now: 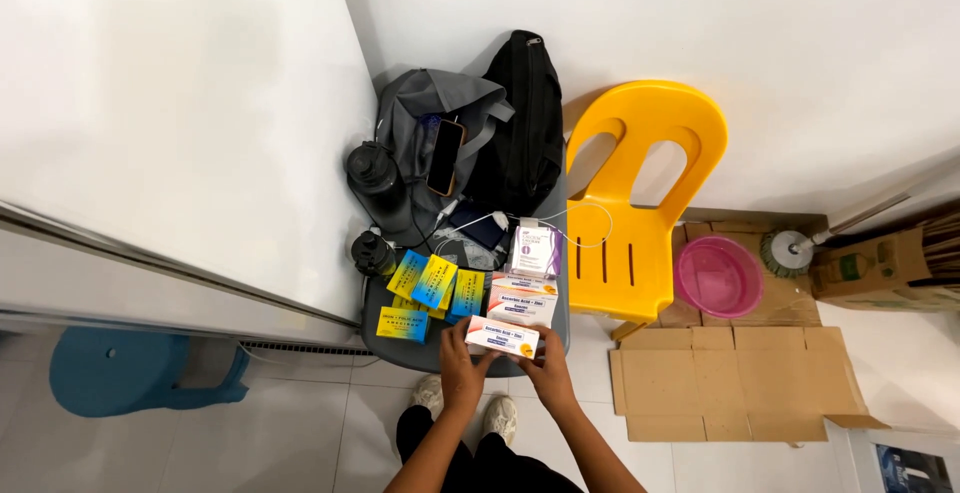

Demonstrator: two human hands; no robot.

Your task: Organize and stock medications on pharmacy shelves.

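Both my hands are on one flat white cardboard box with an orange-red stripe [502, 337]. My left hand [458, 358] grips its left end, my right hand [546, 365] its right end, fingers closed around the short edges, the two hands kept apart by the box's length.

Landmark: the grey plastic stool [440, 355] in front of me. I hold the box over its near edge, right of centre; can't tell if the underside touches the seat.

Just behind the held box, a stack of similar white-and-orange boxes [522, 298] sits on the stool. Behind that stack stands a white-and-purple carton [536, 249], upright.

On the left half of the stool is a cluster of small blue-and-yellow packets [432, 288], several tilted and overlapping, one lying flat at the front-left corner.

At the stool's back are a grey fabric bag [425, 113] with a phone in an orange case [446, 157] leaning on it, and a black backpack [525, 123] beside it. White cables [480, 221] run between them and the carton.

Left of the stool stand two dark bottles [375, 178].

Right of the stool is a yellow plastic chair [640, 193]; beyond it a pink plastic basin [718, 275] and flattened brown cardboard [730, 378] on the floor.

My white shoes [500, 415] are below the stool's near edge.
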